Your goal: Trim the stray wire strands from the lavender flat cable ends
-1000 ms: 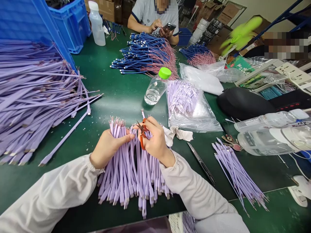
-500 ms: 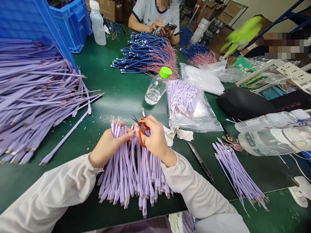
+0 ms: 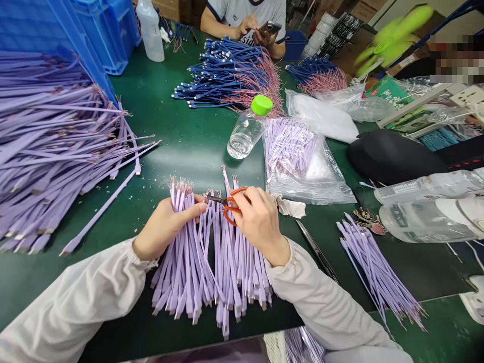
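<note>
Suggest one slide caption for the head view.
Left hand grips lilac cables; right hand holds orange-handled cutters near their ends.

Seemingly scissors (image 3: pixel 219 200) in right hand (image 3: pixel 260 218)

Your bench (image 3: pixel 181 126) is brightly lit; soft glare lies between near and far edges; the fan (image 3: pixel 389 43) blurs.

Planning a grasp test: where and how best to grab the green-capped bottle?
Likely by the bottle body, below the green cap, from the person's left. The body looks round, and that side faces tabletop; a bag of cables crowds the right, blue cables lie behind.
</note>
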### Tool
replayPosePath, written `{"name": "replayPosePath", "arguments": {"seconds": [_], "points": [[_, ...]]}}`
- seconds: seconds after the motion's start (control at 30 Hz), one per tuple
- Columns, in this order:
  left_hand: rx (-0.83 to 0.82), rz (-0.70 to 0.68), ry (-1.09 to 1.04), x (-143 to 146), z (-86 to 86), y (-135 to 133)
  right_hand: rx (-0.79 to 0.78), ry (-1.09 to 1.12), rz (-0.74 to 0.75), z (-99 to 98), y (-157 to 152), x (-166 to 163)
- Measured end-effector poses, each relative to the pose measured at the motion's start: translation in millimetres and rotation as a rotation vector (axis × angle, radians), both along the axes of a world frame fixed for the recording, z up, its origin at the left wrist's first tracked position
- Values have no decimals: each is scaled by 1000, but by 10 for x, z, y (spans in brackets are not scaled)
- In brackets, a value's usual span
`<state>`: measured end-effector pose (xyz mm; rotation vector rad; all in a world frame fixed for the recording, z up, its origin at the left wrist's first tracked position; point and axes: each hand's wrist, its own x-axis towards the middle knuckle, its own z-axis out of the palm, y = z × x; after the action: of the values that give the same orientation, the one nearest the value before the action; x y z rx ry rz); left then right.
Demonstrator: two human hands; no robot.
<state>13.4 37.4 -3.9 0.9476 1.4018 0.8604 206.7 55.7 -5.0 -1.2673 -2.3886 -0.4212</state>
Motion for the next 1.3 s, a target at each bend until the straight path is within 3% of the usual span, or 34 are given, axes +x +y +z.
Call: {"name": "replayPosePath", "arguments": {"seconds": [0.37, 0.47, 0.63, 0.8, 1.1, 1.3], "points": [[-8, 5, -22, 4, -2, 3, -34, 47, -37, -50, 27, 3], [-31, -21, -93, -2, 32, 7, -190, 271, -49, 18, 89, -33], [-145, -45, -250, -12, 86, 10, -492, 641, 73, 145, 193, -175], [-138, 21, -206, -1, 34, -6, -657, 844, 170, 57, 175, -250], [-113, 66, -214, 45, 65, -14, -592, 773, 241, 64, 156, -271], [-114, 81, -190, 50, 68, -10, -537, 816, 208, 84, 157, -272]]}}
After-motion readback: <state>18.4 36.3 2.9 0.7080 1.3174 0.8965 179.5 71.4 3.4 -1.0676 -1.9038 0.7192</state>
